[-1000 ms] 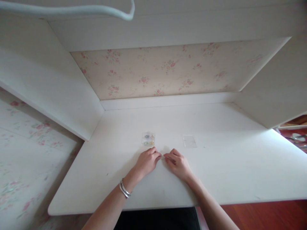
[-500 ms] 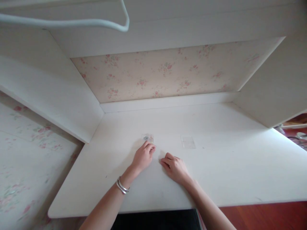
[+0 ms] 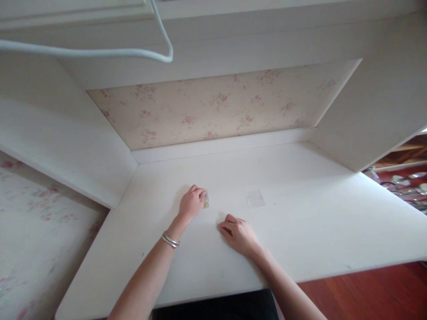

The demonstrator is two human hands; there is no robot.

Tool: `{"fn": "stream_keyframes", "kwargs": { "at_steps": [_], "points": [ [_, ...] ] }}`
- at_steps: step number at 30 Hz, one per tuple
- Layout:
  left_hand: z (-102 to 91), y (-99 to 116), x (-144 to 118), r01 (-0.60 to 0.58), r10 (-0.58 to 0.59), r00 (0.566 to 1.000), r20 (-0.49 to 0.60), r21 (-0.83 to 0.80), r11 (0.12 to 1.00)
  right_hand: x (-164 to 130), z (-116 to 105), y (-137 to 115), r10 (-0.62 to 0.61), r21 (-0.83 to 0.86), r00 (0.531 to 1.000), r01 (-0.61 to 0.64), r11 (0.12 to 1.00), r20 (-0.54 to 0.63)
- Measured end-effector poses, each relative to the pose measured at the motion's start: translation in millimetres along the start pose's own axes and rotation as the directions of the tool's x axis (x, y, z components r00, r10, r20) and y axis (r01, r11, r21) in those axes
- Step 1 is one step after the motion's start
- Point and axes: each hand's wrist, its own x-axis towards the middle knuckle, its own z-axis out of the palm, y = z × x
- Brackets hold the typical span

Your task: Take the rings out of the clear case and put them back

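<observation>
**Small packet under the left hand, most of it covered**

The small packet [image 3: 206, 202] lies on the white desk [image 3: 300, 231], just at 3 o'clock of my left hand [image 3: 191, 204]. A second ago I could see the whole clear packet with its coloured bits, beyond both hands, which met fingertip to fingertip in front of it. Now the left hand has gone forward and sits on top of it, fingers curled down over it; only a yellowish corner shows past the knuckles. I cannot tell whether the fingers pinch it or only press on it.

The right hand [image 3: 239, 233] has stayed back and drifted apart from the left, at about 5 o'clock of the packet. It rests on the desk, loosely curled, thumb and forefinger close together; whether anything small sits between them is too fine to make out.

A clear flat sleeve [image 3: 255, 197] lies at 3 o'clock of the packet, well apart, faint against the white. The bracelets [image 3: 170, 240] ring my left wrist.
</observation>
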Motion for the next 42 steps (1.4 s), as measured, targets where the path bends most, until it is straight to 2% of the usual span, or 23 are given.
{"fn": "stream_keyframes", "kwargs": {
  "at_steps": [5, 8, 10, 13, 16, 21, 26, 31, 34, 37, 39, 42],
  "points": [
    [-8.0, -19.7, -16.7, 0.031, -0.051, 0.991, -0.121, -0.164, 0.986, 0.5, 1.6, 1.4, 0.025, 0.062, 1.000, -0.025, 0.998, 0.014],
    [-10.7, -36.3, -35.1, 0.081, -0.126, 0.982, -0.144, -0.283, 0.956, 8.2, 4.1, 2.3, 0.073, 0.192, 0.997, -0.072, 0.979, 0.001],
    [-10.7, -44.6, -49.1, 0.159, -0.214, 0.971, -0.105, -0.386, 0.909, 19.3, 5.9, 1.5, 0.107, 0.282, 0.993, -0.092, 0.955, -0.041],
    [-9.6, -50.7, -66.0, 0.282, -0.322, 0.946, 0.022, -0.539, 0.793, 44.7, 9.3, -1.3, 0.118, 0.326, 0.986, -0.073, 0.942, -0.121],
    [-9.6, -52.6, -72.1, 0.308, -0.321, 0.943, 0.091, -0.606, 0.734, 75.2, 14.6, -3.1, 0.101, 0.291, 0.979, -0.047, 0.956, -0.174],
    [-11.3, -56.3, -69.2, 0.289, -0.299, 0.950, 0.096, -0.636, 0.715, 115.8, 26.5, -1.6, 0.099, 0.189, 0.963, -0.052, 0.981, -0.249],
    [-12.4, -59.7, -69.6, 0.263, -0.250, 0.961, 0.115, -0.652, 0.711, 130.4, 32.7, -2.2, 0.104, 0.123, 0.976, -0.081, 0.989, -0.191],
    [-11.5, -62.3, -71.9, 0.255, -0.242, 0.964, 0.112, -0.653, 0.713, 118.0, 17.8, 3.9, 0.170, 0.126, 0.948, -0.140, 0.982, -0.269],
    [-10.2, -62.9, -72.9, 0.234, -0.224, 0.970, 0.099, -0.642, 0.730, 96.6, -0.6, 18.0, 0.207, 0.071, 0.942, -0.195, 0.978, -0.266],
    [-8.9, -63.0, -73.1, 0.206, -0.213, 0.975, 0.062, -0.617, 0.760, 68.2, -19.9, 36.8, 0.271, -0.057, 0.928, -0.294, 0.954, -0.257],
    [-7.4, -63.3, -72.8, 0.189, -0.213, 0.977, 0.030, -0.591, 0.784, 48.9, -30.4, 48.5, 0.301, -0.212, 0.908, -0.368, 0.905, -0.293],
    [-3.4, -64.4, -71.8, 0.173, -0.216, 0.976, -0.011, -0.559, 0.811, 25.4, -39.7, 62.0, 0.384, -0.399, 0.869, -0.487, 0.777, -0.313]
  ]
}}
